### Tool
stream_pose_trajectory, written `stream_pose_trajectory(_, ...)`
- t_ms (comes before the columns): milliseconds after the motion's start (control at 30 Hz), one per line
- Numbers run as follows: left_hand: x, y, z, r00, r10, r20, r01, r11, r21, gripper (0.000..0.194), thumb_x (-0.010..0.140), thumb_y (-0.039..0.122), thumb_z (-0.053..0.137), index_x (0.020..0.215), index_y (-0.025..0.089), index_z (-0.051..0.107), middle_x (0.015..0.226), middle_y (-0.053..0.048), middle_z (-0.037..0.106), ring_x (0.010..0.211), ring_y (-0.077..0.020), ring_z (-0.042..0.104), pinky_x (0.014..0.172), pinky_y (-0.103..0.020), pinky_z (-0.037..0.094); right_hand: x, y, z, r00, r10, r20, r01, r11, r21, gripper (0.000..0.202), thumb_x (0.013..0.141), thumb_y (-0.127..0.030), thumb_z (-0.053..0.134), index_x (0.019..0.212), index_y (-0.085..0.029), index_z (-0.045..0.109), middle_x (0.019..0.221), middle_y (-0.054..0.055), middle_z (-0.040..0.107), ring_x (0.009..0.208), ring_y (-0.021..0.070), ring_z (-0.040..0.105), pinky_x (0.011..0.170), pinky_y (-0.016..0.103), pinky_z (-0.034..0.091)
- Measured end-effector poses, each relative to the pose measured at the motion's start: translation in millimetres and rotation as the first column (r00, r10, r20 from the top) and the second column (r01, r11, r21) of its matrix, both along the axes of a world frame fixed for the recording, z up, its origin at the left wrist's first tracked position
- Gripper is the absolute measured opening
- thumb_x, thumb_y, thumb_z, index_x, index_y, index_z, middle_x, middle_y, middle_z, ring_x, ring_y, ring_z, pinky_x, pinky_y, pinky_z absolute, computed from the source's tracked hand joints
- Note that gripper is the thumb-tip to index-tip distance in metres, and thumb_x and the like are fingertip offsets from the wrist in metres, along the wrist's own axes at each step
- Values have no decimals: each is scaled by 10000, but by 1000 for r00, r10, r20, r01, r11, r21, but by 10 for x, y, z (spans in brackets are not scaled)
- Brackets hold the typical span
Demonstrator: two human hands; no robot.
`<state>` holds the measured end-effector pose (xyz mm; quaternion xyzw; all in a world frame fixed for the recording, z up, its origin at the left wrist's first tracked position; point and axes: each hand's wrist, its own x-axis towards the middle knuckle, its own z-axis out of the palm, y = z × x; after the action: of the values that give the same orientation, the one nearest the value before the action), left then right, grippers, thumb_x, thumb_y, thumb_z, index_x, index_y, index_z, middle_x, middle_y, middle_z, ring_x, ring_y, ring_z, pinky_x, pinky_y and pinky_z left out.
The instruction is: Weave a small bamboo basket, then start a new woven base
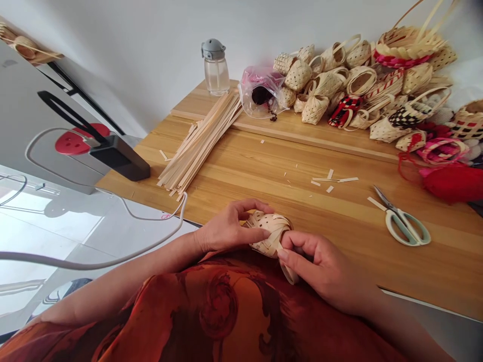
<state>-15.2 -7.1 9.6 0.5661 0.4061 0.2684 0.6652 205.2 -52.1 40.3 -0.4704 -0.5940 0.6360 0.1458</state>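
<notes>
A small woven basket (272, 224) of pale flat strips lies on its side between my hands, close to the table's front edge. My left hand (236, 226) grips its left end, thumb across the near side and fingers over the top. At the right end, my right hand (319, 264) pinches the rim, with thumb in front and fingertips at the opening. A curved pale strip loop (289, 274) hangs below the right thumb; where its ends join is hidden. Scissors (405, 223) with pale handles lie on the table to the right, apart from my hand.
A bundle of flat strips (206, 143) lies on the wooden table (241, 176). Behind are a water bottle (216, 68), a plastic bag (260, 93) and many piled small baskets (328, 83). Strip offcuts (330, 180) are scattered mid-table. A black power bank (124, 158) with cable sits left; red yarn (453, 182) right.
</notes>
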Motion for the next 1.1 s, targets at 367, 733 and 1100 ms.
stream_pose_trajectory(367,-45,98,196,945,-251,-210,277,955,106,475,768,215,647,1243,224,620,1007,-20,702,815,-141,634,654,-211,470,8,11,78,967,118,224,-144,984,104,304,969,-412,473,743,-210,496,672,-36,478,621,115,405,539,259,295)
stream_pose_trajectory(733,35,11,206,936,-147,-320,193,975,115,501,729,288,686,1223,224,632,943,-8,700,772,-140,616,656,-226,475,-49,8,58,987,20,157,-31,998,63,294,937,-374,511,704,-195,515,652,-39,491,615,106,420,560,252,320)
stream_pose_trajectory(1100,-4,4,244,919,-206,-336,264,955,136,541,758,314,679,1288,215,646,1165,-47,719,1017,-224,676,856,-298,513,-60,-21,53,993,-18,121,20,1000,-11,286,900,-366,556,678,-193,507,641,-41,467,605,103,393,550,242,310)
